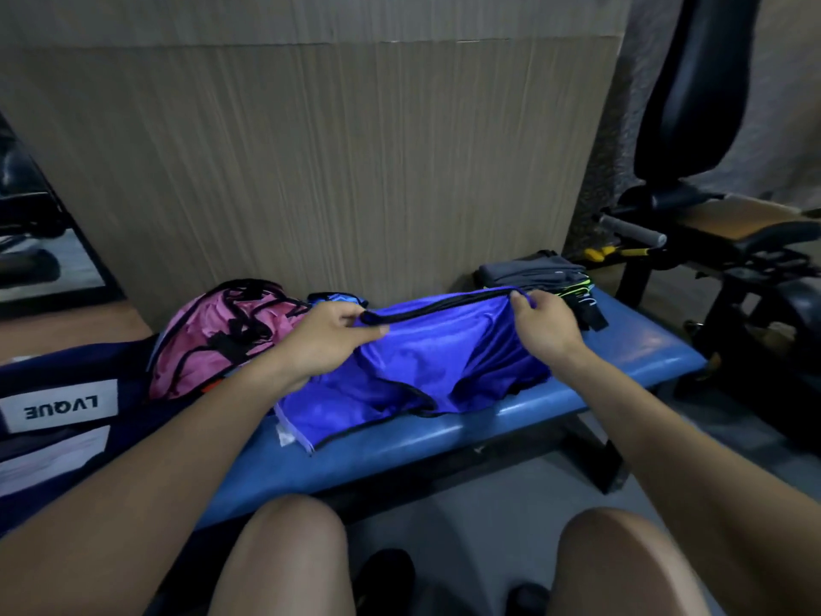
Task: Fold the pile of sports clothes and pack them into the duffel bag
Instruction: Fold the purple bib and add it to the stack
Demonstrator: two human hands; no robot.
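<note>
Blue shorts (426, 366) lengthwise along bench (622, 362), waistband away, pinched by both hands (333, 331)

duffel bag (57, 420) — cut by left edge | light-blue garment (337, 299) — mostly hidden

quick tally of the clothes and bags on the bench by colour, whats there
Blue or purple: 2, the shiny shorts that both hands hold by the waistband, and a light blue scrap behind them
Pink: 1, the crumpled garment
Grey and black: 1 folded stack, pieces inside too hard to tell apart
Navy: 1 duffel bag
Total: 5
</note>
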